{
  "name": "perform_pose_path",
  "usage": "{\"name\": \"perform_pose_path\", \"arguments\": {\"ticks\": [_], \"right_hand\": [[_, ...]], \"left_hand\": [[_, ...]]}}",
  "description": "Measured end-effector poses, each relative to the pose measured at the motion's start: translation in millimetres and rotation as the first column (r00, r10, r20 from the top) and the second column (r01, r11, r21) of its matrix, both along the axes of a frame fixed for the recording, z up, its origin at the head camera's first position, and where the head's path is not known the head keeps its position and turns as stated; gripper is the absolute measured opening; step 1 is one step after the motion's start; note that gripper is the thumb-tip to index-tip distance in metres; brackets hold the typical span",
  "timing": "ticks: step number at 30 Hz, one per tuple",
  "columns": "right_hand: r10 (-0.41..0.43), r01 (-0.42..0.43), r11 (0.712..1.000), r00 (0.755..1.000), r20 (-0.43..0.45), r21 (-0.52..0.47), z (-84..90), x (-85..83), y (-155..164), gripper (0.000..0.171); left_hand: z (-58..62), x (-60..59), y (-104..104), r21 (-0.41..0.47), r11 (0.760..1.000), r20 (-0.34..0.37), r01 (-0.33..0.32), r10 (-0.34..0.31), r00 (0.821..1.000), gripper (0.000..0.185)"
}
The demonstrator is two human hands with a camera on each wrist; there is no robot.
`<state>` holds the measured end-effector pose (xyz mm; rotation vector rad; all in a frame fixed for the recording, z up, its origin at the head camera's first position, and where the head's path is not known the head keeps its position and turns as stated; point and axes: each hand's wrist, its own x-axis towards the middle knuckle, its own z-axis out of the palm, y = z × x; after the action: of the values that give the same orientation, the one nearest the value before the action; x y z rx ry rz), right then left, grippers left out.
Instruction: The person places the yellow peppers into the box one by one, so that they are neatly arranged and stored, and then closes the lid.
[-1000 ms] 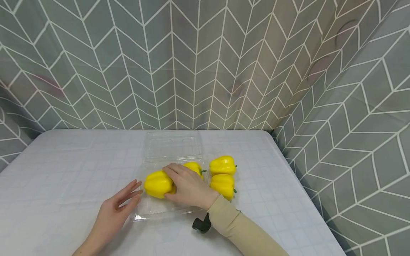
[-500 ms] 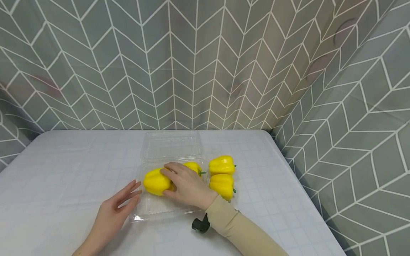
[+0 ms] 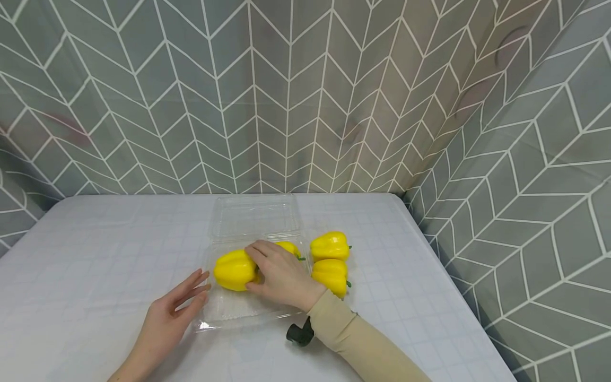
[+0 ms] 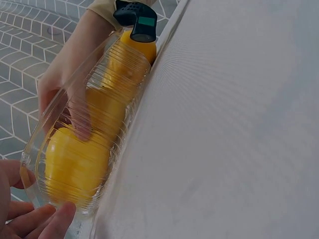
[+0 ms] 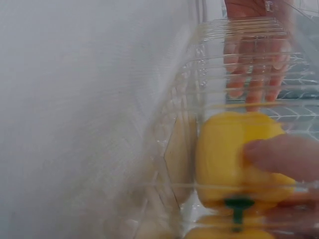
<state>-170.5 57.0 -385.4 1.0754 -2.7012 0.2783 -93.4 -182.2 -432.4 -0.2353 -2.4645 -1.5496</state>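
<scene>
A clear plastic clamshell container point(image 3: 224, 313) lies with its lid point(image 3: 255, 216) folded back behind it. My right hand point(image 3: 281, 276) grips a yellow bell pepper point(image 3: 234, 270) at the left side of the container, thumb at the near side and fingers over the far side. Green stem and thumb on that pepper point(image 5: 219, 159) show in the right wrist view. Behind the hand, a second yellow pepper point(image 3: 288, 247) sits in the container, partly hidden. My left hand point(image 3: 174, 310) is at the container's left edge, its fingers loosely extended and touching the plastic wall in the left wrist view.
Two more yellow peppers, one farther back point(image 3: 331, 246) and one nearer point(image 3: 330, 276), lie right of the container. A black wrist camera point(image 3: 300, 334) hangs under the right wrist. A patterned curtain point(image 3: 267, 95) stands behind the white table point(image 3: 119, 239).
The pepper under my right hand has shifted slightly toward the back of the container, the hand moving with it. My left hand has stayed nearly still.
</scene>
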Motion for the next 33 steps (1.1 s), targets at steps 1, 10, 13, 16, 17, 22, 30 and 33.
{"name": "perform_pose_path", "arguments": {"ticks": [1, 10, 13, 16, 17, 22, 30, 33], "right_hand": [[-0.001, 0.001, 1.0, 1.0, 0.006, 0.003, 0.3, 0.1, 0.1, 0.065], [0.018, -0.018, 1.0, 0.999, 0.041, -0.007, 2.2, 0.3, 4.0, 0.063], [0.034, -0.032, 0.999, 0.998, 0.057, -0.037, 3.7, 0.3, 7.0, 0.061], [0.044, -0.04, 0.998, 0.996, 0.072, -0.055, 5.7, 1.0, 10.0, 0.058], [0.045, -0.04, 0.997, 0.996, 0.078, -0.06, 6.7, 1.6, 11.1, 0.058], [0.045, -0.036, 0.995, 0.994, 0.096, -0.09, 11.5, 4.2, 17.3, 0.058], [0.028, -0.006, 0.991, 0.987, 0.158, -0.136, 15.8, 6.7, 33.6, 0.06], [0.034, -0.004, 0.984, 0.985, 0.169, -0.177, 18.3, 8.0, 40.5, 0.061]], "left_hand": [[0.3, -0.2, -0.1, -0.005, 1.0, 0.008, -0.003, 0.003, 1.0, 0.054], [2.2, -0.2, -0.7, -0.042, 0.999, 0.068, -0.027, 0.03, 0.997, 0.055], [1.7, -0.3, -0.5, -0.039, 0.999, 0.056, -0.026, 0.029, 0.998, 0.055], [1.6, -0.2, 0.1, -0.034, 0.999, 0.048, -0.024, 0.025, 0.999, 0.055], [1.7, -0.2, 0.3, -0.035, 0.999, 0.047, -0.024, 0.026, 0.999, 0.055], [2.3, 0.0, 0.8, -0.033, 0.999, 0.033, -0.022, 0.023, 0.999, 0.054], [3.6, 0.3, 1.5, -0.044, 0.999, 0.034, -0.028, 0.03, 0.999, 0.053], [3.7, 0.1, 1.4, -0.048, 0.998, 0.044, -0.03, 0.032, 0.999, 0.053]]}}
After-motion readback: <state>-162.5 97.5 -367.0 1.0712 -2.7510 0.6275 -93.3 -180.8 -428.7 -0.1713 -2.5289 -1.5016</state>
